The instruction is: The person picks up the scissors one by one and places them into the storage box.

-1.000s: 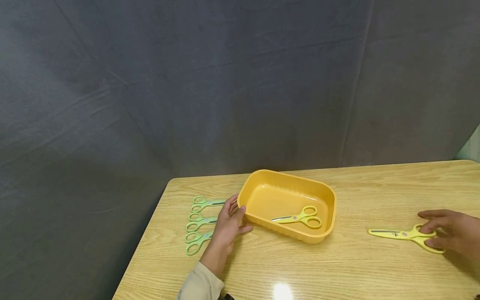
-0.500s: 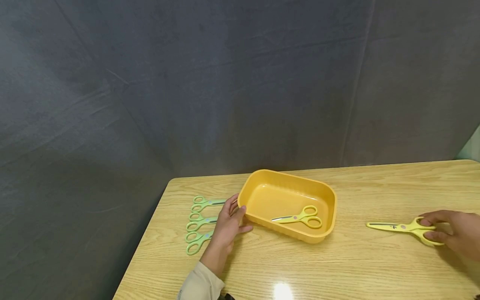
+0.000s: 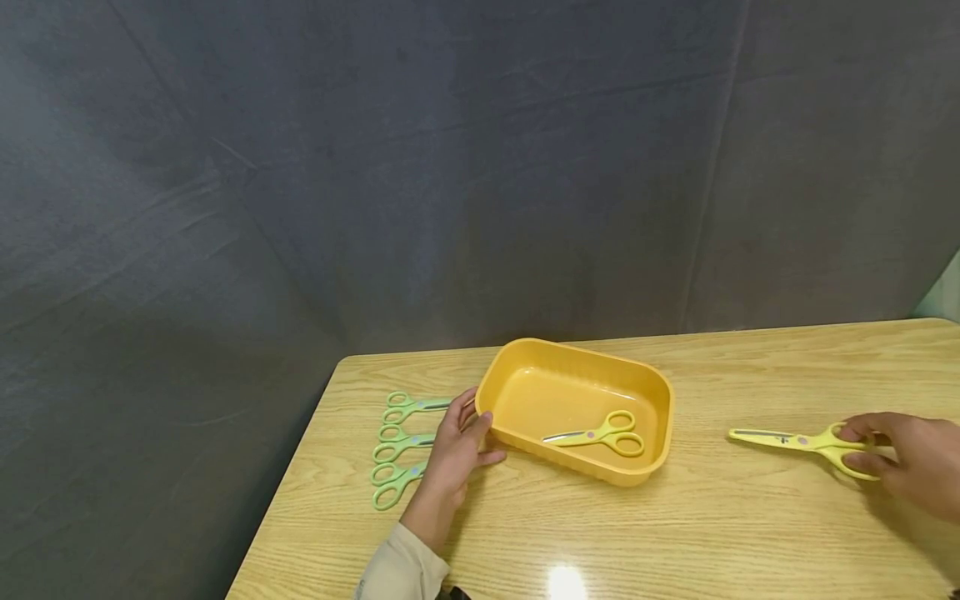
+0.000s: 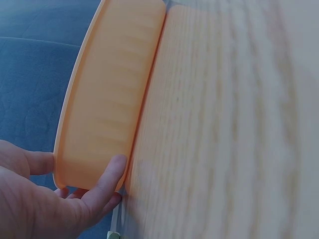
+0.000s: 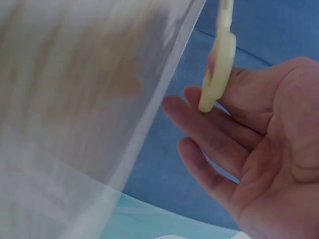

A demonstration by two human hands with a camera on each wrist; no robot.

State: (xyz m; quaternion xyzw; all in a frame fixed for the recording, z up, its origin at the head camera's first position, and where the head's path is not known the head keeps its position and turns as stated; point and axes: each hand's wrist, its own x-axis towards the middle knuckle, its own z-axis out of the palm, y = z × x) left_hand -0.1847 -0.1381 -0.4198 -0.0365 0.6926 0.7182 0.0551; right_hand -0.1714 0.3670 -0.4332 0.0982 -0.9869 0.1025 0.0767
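My right hand pinches a pair of yellow scissors by the handle loops, blades toward the left. In the right wrist view the handle sits between thumb and fingertips, off the tabletop. My left hand grips the near left corner of an orange-yellow plastic tray, seen from its outer side wall in the left wrist view. Another pair of yellow scissors lies inside the tray near its front right. Several green-handled scissors lie left of the left hand, their blades partly hidden by it.
Everything stands on a light wood-grain table. Behind it hangs a dark grey cloth. The table's left edge runs just beyond the green scissors.
My right hand has taken hold of the yellow scissors' handle and raised them off the table, shifting slightly left and away from me. The left hand and tray stay put.
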